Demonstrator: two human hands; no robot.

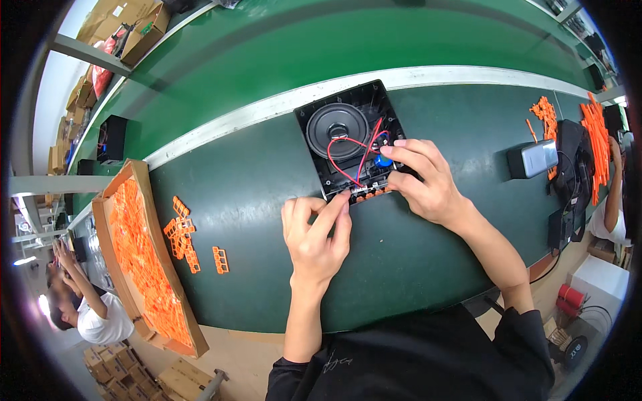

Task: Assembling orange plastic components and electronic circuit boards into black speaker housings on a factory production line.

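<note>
A black speaker box lies with its inside facing up near the middle of the table. In it are a round speaker cone, red and blue wires and a blue round component. Along its near edge sits an orange plastic frame with several openings. My left hand has its index finger and thumb together at the frame's left end. At the right end, the thumb of my right hand presses, its other fingers bent over the box corner. Fingertip contact is partly hidden.
Loose orange frames lie left, beside a long cardboard tray full of orange parts. To the right are a grey-and-black device, a black bag and orange strips. A white rail crosses behind. People sit at both sides.
</note>
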